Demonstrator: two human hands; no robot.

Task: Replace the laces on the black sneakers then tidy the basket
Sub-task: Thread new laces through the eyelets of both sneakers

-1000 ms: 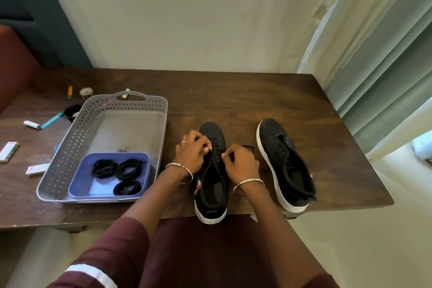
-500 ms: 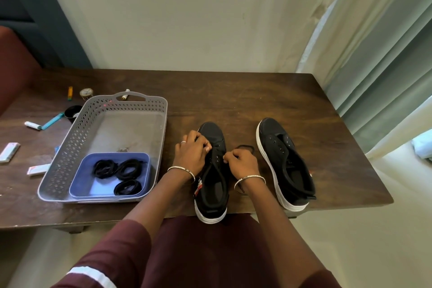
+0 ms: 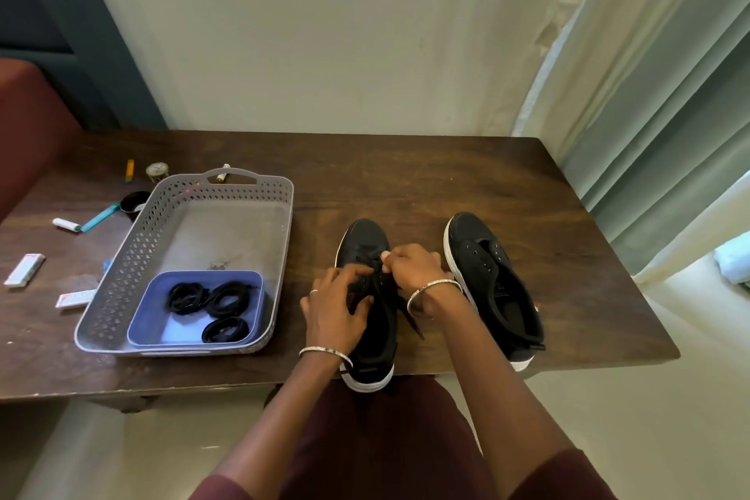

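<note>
While the person sat at the front edge of the table (image 3: 406, 179), both hands were at work on the first sneaker (image 3: 363, 239). It stood at the middle of the front edge, toe toward the wall and heel overhanging the edge slightly.

The left hand (image 3: 337, 304) lay across the middle of this sneaker, fingers and thumb curled onto the lacing area and gripping it. Whether the lace was also in that grip could not be told. The right hand (image 3: 414, 266) was bunched just beyond it, fingertips pinching the black lace (image 3: 412, 321) near the forward eyelets. A loose end of the lace trailed down the side of the sneaker, below the right wrist. The two hands were close, nearly touching. Each wrist carried a silver bangle (image 3: 434, 288), and a ring (image 3: 313, 291) showed on the left hand.

The second sneaker (image 3: 487, 276) stood apart, toward the right edge, toe angled toward the wall. Its eyelets were bare of any lace.

The grey basket (image 3: 134, 256) sat left of the first sneaker, near but not touching it. A blue tray (image 3: 178, 333) occupied its near end and held three coiled black laces (image 3: 219, 302). Some dark specks lay on the basket floor.

Along the left edge, outside the basket, lay a black cup (image 3: 136, 202), a white packet (image 3: 24, 270) and other small items too small to identify.
</note>
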